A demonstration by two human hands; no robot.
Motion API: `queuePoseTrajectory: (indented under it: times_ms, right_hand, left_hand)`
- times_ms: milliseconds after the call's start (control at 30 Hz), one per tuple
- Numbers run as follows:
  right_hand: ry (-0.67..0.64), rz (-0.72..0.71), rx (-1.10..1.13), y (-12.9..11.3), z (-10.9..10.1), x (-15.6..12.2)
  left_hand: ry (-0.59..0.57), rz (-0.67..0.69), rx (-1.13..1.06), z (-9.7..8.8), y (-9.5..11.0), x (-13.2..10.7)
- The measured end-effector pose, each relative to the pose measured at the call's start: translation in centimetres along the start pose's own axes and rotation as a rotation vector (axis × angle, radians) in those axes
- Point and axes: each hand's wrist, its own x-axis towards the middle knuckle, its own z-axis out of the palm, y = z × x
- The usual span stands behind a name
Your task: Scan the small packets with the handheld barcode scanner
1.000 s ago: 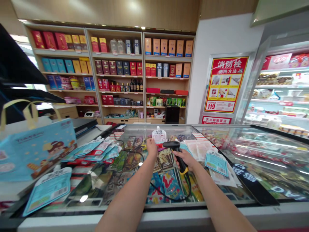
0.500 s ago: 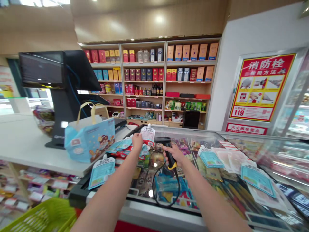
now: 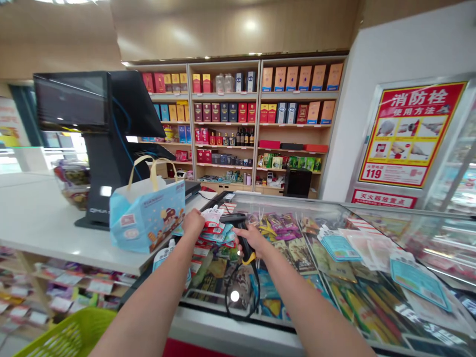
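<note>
My right hand (image 3: 253, 240) is wrapped round the handle of a black and yellow barcode scanner (image 3: 233, 218), whose head points left. A black cable loops below it. My left hand (image 3: 194, 223) is closed at the edge of a white and red spouted pouch (image 3: 212, 214), lowered over a pile of blue and red spouted pouches (image 3: 220, 233). Its fingertips are partly hidden. The scanner head is close to the pile's right side. Another blue pouch (image 3: 163, 255) lies partly behind my left forearm.
A blue shopping bag (image 3: 148, 213) stands on the white counter (image 3: 33, 208) beside a checkout screen (image 3: 72, 101). Under the pouches is a glass-topped freezer (image 3: 293, 198). More blue pouches (image 3: 340, 246) lie at right. A green basket (image 3: 70, 334) is at lower left.
My left hand has moved left and down, and the white and red pouch has gone from upright to flatter over the pile. The scanner has shifted left. The view has turned slightly.
</note>
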Motion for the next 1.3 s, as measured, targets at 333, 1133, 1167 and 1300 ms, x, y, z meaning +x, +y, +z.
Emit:
queuePoseTrajectory:
  times_ms: [333, 1133, 1167, 1300]
  right_hand:
    - [0.150, -0.017, 0.026, -0.7, -5.1, -3.7]
    - [0.718, -0.261, 0.069, -1.8, -24.4, -16.9]
    - [0.715, -0.267, 0.070, -1.8, -24.3, -16.8]
    - [0.704, -0.253, 0.082, -1.8, -24.1, -16.7]
  left_hand:
    - [-0.066, 0.372, 0.201, 3.4, 6.7, -5.3]
    - [-0.673, 0.410, 0.193, 21.8, 20.8, -28.2]
    - [-0.679, 0.395, 0.147, 21.9, 20.8, -28.2]
    - [-0.584, 0.359, -0.114, 22.1, 20.5, -28.0]
